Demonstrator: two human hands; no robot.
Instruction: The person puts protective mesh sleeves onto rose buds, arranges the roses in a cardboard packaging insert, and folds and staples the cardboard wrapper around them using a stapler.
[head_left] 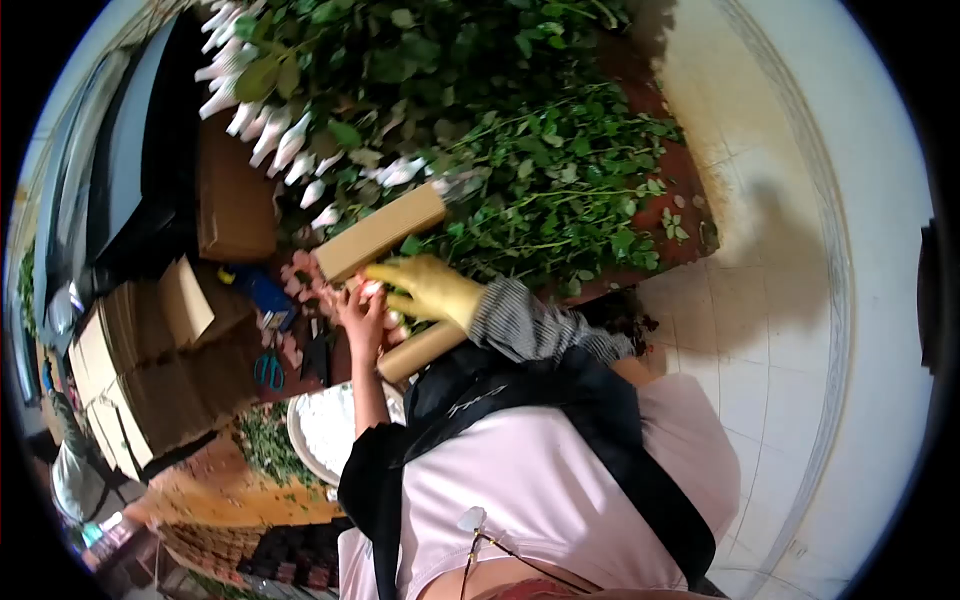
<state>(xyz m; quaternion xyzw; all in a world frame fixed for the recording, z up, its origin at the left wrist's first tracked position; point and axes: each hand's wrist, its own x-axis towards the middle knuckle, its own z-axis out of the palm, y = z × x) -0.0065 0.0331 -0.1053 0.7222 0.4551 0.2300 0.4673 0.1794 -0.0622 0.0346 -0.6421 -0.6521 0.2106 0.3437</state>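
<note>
Your yellow glove [435, 288] looks smooth and rubbery, your striped sleeve [525, 325] like matt, soft cloth. The long tan piece [380, 232] before you looks like matt cardboard, and the pale floor tiles [770, 400] look smooth

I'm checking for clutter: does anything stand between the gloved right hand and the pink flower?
Nothing visible does: the right hand has its fingertips at the pink flower. The cardboard piece lies beyond them, not between.
</note>
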